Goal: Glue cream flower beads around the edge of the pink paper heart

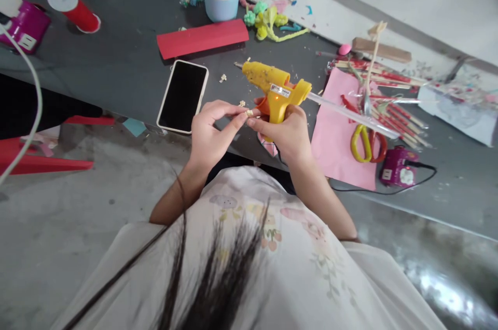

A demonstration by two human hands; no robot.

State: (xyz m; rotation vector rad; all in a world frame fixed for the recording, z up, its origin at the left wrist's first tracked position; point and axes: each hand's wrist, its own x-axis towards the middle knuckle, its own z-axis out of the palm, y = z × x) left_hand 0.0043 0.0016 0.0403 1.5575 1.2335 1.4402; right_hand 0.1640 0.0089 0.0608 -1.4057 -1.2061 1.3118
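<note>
Glue gun in my right hand, small pale piece pinched at my fingertips, both over the tabletop edge.

My right hand (288, 135) is closed around the handle of the yellow glue gun (277, 90), nozzle pointing left, with a clear glue stick (350, 114) projecting from its rear. My left hand (210, 135) has its grip closed on a small pale piece (249, 112), pinched between thumb and forefinger and touching the right fingertips. On the dark tabletop (116, 68), a black phone (182, 95) lies just left of my hands, a pink sheet (336, 138) lies to the right, carrying yellow-handled scissors (363, 143).
</note>
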